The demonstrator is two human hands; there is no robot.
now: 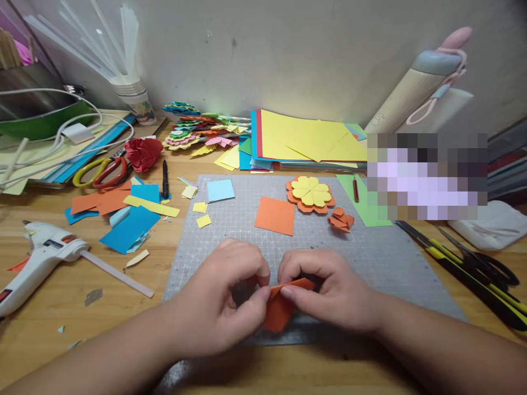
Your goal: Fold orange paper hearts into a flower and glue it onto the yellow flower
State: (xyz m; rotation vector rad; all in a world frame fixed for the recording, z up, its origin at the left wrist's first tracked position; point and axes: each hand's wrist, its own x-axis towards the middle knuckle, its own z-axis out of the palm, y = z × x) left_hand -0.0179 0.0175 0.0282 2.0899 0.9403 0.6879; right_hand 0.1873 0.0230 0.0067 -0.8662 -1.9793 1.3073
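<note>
Between my two hands is a piece of orange paper (280,314), partly folded, held above the near part of the grey cutting mat (197,241). My left hand (230,293) pinches its left corner between thumb and fingers. From the other side my right hand (329,288) grips the folded upper edge, thumb in front. Fingers cover some of the folds. Beyond the hands lies a flat orange square (275,216). Farther right sit a yellow and orange paper flower (311,194) and a small folded orange paper piece (341,220).
A hot glue gun (49,263), paper scraps (130,229) and red-and-yellow-handled scissors (101,171) lie on the left. Stacked coloured paper (308,134) stands at the back. Black scissors (489,263) and a yellow-black cutter (461,269) are on the right.
</note>
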